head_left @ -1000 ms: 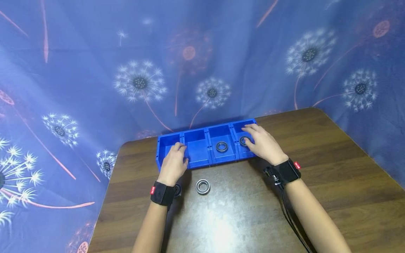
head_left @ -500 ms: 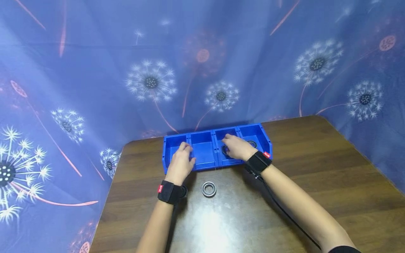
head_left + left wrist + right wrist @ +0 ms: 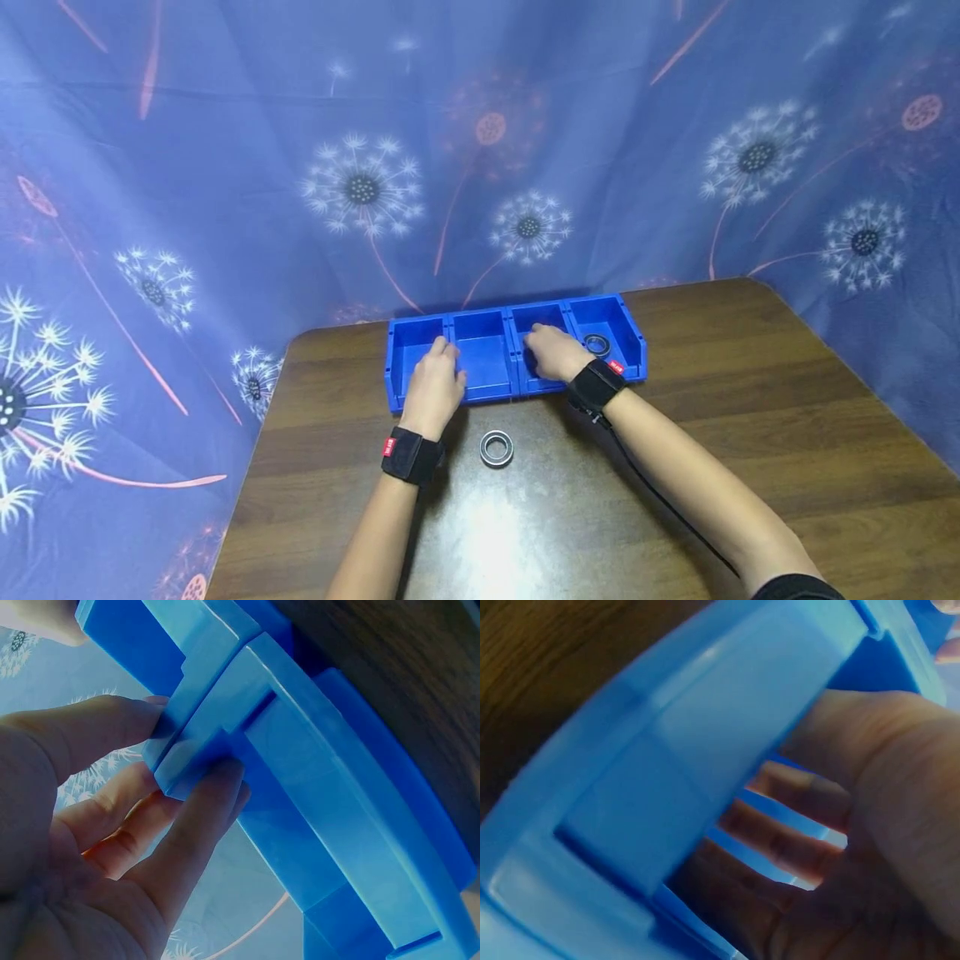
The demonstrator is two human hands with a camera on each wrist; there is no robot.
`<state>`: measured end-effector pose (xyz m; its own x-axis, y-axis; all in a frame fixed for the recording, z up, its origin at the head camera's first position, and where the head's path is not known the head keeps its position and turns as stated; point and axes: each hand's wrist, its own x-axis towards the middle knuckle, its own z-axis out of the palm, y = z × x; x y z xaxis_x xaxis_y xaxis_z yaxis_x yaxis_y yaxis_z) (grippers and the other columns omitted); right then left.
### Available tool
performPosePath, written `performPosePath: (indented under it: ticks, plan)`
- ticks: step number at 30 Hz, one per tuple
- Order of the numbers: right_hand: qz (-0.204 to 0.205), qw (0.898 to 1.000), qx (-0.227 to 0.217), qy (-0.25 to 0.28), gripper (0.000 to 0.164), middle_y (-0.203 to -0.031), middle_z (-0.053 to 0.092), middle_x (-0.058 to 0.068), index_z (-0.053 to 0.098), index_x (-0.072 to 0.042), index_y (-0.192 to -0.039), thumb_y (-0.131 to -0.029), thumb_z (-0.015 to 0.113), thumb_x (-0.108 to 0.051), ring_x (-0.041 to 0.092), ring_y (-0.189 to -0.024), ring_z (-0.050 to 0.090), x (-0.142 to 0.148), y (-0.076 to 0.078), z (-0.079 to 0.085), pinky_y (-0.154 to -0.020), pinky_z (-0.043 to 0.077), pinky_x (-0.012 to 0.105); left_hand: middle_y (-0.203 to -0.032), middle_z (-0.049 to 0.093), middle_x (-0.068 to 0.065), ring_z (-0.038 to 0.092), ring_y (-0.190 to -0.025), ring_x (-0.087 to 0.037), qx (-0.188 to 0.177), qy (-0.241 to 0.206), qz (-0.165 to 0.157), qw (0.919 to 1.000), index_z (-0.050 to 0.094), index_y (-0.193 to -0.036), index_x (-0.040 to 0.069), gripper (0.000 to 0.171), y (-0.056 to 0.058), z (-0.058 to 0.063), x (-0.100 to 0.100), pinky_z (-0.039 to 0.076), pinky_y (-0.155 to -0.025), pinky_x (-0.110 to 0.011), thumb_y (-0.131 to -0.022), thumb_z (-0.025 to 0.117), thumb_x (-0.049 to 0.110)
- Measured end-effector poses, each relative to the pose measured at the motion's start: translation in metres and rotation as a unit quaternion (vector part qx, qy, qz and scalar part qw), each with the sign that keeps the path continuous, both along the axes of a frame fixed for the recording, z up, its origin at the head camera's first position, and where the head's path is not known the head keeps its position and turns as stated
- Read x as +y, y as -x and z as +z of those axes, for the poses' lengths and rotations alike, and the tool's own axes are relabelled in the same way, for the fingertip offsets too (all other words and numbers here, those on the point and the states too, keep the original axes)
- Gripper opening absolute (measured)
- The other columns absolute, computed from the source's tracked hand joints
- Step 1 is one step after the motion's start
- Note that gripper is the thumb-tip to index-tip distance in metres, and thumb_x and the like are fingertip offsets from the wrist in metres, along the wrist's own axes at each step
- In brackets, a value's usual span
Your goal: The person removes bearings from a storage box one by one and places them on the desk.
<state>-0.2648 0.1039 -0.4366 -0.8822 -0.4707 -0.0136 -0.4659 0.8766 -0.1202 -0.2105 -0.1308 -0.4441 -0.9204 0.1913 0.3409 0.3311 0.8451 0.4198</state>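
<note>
A row of blue storage bins (image 3: 486, 390) stands at the back of the table. My left hand (image 3: 433, 390) pinches the paired divider walls between the two leftmost bins, thumb on one side and a finger on the other in the left wrist view. My right hand (image 3: 558, 353) reaches down into the third bin from the left, where a bearing lay earlier. In the right wrist view the front wall hides its fingertips, so I cannot tell whether they hold that bearing. Another bearing (image 3: 597, 355) lies in the rightmost bin. One more metal bearing (image 3: 497, 462) lies flat on the table before the bins.
The wood-grain table (image 3: 712, 400) reaches out on both sides of the bins. Close behind them hangs a blue dandelion-print cloth (image 3: 637, 167). Each wrist wears a black strap (image 3: 597, 383), and a dark cable (image 3: 667, 504) trails along the right forearm.
My right hand has moved left from the rightmost bin into the third bin, covering the bearing seen there. My left hand has stayed at the divider. The head view has shifted slightly.
</note>
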Motion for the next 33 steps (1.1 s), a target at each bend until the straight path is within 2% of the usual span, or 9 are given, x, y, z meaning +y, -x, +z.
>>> performPosePath:
  ticks: [5, 8, 10, 13, 19, 24, 27, 33]
  plan:
    - [-0.007, 0.998, 0.039, 0.052, 0.04, -0.106, 0.065, 0.017, 0.073, 0.002, -0.114, -0.078, 0.086, -0.009, 0.032, -0.095, 0.066, 0.01, -0.015, 0.033, -0.083, 0.058, 0.049, -0.111, 0.065, -0.015, 0.072, -0.093, -0.038, 0.015, 0.01, 0.001, 0.9998, 0.071, -0.111, -0.004, 0.026, 0.004, 0.005, 0.0, 0.062, -0.08, -0.049, -0.089, 0.079, 0.005]
    - [-0.004, 0.996, 0.05, 0.073, 0.044, -0.107, 0.064, 0.015, 0.072, 0.001, -0.118, -0.078, 0.087, -0.012, 0.03, -0.092, 0.064, 0.014, -0.034, 0.053, -0.081, 0.058, 0.047, -0.112, 0.065, -0.015, 0.072, -0.094, -0.039, 0.022, 0.015, 0.002, 0.9996, 0.07, -0.112, -0.004, 0.026, 0.007, 0.009, -0.003, 0.061, -0.08, -0.05, -0.089, 0.079, 0.005]
    - [0.008, 0.996, 0.045, 0.076, 0.044, -0.105, 0.064, 0.013, 0.072, -0.001, -0.117, -0.077, 0.087, -0.012, 0.026, -0.091, 0.063, 0.015, -0.049, 0.058, -0.08, 0.058, 0.045, -0.112, 0.065, -0.016, 0.072, -0.093, -0.039, 0.024, 0.018, 0.002, 0.9995, 0.07, -0.113, -0.004, 0.027, 0.008, 0.01, -0.005, 0.061, -0.08, -0.05, -0.089, 0.079, 0.005]
    - [0.025, 0.997, 0.024, 0.07, 0.043, -0.103, 0.063, 0.009, 0.072, -0.003, -0.116, -0.077, 0.088, -0.012, 0.021, -0.089, 0.063, 0.016, -0.072, 0.053, -0.077, 0.059, 0.041, -0.112, 0.065, -0.016, 0.072, -0.093, -0.04, 0.026, 0.021, -0.001, 0.9994, 0.07, -0.115, -0.005, 0.029, 0.008, 0.01, -0.008, 0.061, -0.081, -0.051, -0.089, 0.079, 0.005]
    - [0.04, 0.998, -0.005, 0.051, 0.039, -0.096, 0.06, 0.004, 0.073, -0.005, -0.108, -0.074, 0.09, -0.013, 0.017, -0.083, 0.059, 0.018, -0.107, 0.025, -0.071, 0.054, 0.037, -0.113, 0.065, -0.016, 0.072, -0.095, -0.042, 0.021, 0.028, 0.0, 0.9994, 0.07, -0.117, -0.005, 0.031, 0.006, 0.004, -0.005, 0.061, -0.081, -0.052, -0.089, 0.078, 0.005]
    - [0.049, 0.998, -0.011, 0.042, 0.035, -0.092, 0.059, 0.004, 0.072, -0.006, -0.099, -0.07, 0.092, -0.012, 0.018, -0.08, 0.059, 0.019, -0.123, 0.003, -0.067, 0.054, 0.038, -0.115, 0.065, -0.016, 0.072, -0.095, -0.041, 0.016, 0.032, 0.003, 0.9994, 0.07, -0.116, -0.005, 0.03, 0.004, -0.003, 0.0, 0.062, -0.08, -0.052, -0.089, 0.078, 0.005]
    - [0.049, 0.998, -0.015, 0.036, 0.038, -0.093, 0.059, 0.004, 0.073, -0.005, -0.101, -0.069, 0.093, -0.01, 0.019, -0.081, 0.059, 0.019, -0.13, -0.006, -0.068, 0.055, 0.039, -0.115, 0.065, -0.016, 0.072, -0.096, -0.041, 0.015, 0.034, 0.002, 0.9993, 0.07, -0.117, -0.005, 0.03, 0.002, -0.006, 0.002, 0.062, -0.081, -0.051, -0.089, 0.078, 0.005]
    - [0.045, 0.999, -0.001, 0.029, 0.039, -0.095, 0.058, 0.005, 0.073, -0.003, -0.104, -0.07, 0.092, -0.008, 0.021, -0.085, 0.059, 0.015, -0.137, -0.011, -0.071, 0.056, 0.04, -0.115, 0.064, -0.016, 0.071, -0.096, -0.041, 0.016, 0.033, 0.001, 0.9993, 0.07, -0.117, -0.005, 0.029, 0.0, -0.006, 0.001, 0.061, -0.083, -0.051, -0.09, 0.077, 0.005]
